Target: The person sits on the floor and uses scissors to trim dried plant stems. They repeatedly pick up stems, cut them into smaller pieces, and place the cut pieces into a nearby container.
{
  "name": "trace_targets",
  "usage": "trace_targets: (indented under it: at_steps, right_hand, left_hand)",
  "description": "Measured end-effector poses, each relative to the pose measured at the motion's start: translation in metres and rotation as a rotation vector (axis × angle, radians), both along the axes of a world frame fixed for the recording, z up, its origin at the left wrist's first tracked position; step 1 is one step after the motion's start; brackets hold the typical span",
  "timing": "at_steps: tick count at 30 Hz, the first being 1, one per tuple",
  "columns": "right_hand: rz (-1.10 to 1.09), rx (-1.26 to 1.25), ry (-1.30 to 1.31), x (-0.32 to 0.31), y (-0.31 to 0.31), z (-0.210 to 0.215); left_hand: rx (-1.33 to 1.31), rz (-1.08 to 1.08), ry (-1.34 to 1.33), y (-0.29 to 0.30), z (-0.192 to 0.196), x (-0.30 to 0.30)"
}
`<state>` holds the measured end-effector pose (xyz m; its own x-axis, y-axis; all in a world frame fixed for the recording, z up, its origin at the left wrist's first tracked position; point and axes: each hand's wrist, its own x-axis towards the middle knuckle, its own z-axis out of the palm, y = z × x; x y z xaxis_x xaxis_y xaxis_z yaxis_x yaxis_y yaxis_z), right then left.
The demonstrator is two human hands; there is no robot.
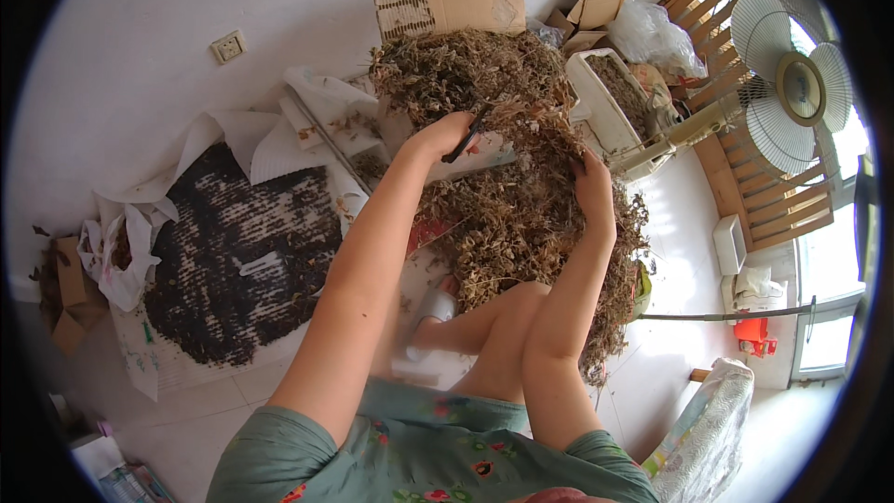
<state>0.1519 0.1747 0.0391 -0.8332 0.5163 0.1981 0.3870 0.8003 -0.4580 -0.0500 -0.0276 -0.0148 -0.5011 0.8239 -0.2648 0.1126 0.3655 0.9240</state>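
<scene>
My left hand (445, 135) is closed round the black handles of a pair of scissors (460, 146), whose blades point up toward the dried plants. My right hand (591, 177) grips a bunch of dried plant stems (551, 135), brown and brittle with curled leaves. Behind both hands a big heap of the same dried plants (466, 65) rises against a cardboard sheet (466, 9). Another heap (512, 233) spreads below my hands and beside my legs. Between the heaps the pale rim of a container shows, mostly covered.
On the left floor, dark crumbly material (247, 261) is spread on a white sheet, beside a white plastic bag (121, 256). At right stand a white foam box (610, 84) of dry matter, an electric fan (792, 88) and a wooden slatted frame (782, 196). A wall socket (228, 47) is at upper left.
</scene>
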Motion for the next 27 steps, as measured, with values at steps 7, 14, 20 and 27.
trace_targets:
  at_steps: [7,14,20,27]
  right_hand:
    - [0.043,0.032,0.034,-0.004,0.004,-0.004]
    - [-0.086,0.103,-0.021,-0.022,0.008,-0.02]
    - [-0.259,-0.401,0.048,-0.017,0.01,0.005]
    - [-0.077,-0.543,0.092,-0.01,-0.003,0.008]
  left_hand:
    - [0.218,0.088,-0.163,-0.002,-0.003,0.002]
    - [0.334,0.363,-0.232,0.005,0.006,0.006]
    - [0.261,0.21,-0.256,0.0,0.016,0.012]
    - [0.151,0.052,-0.145,0.011,0.004,0.013]
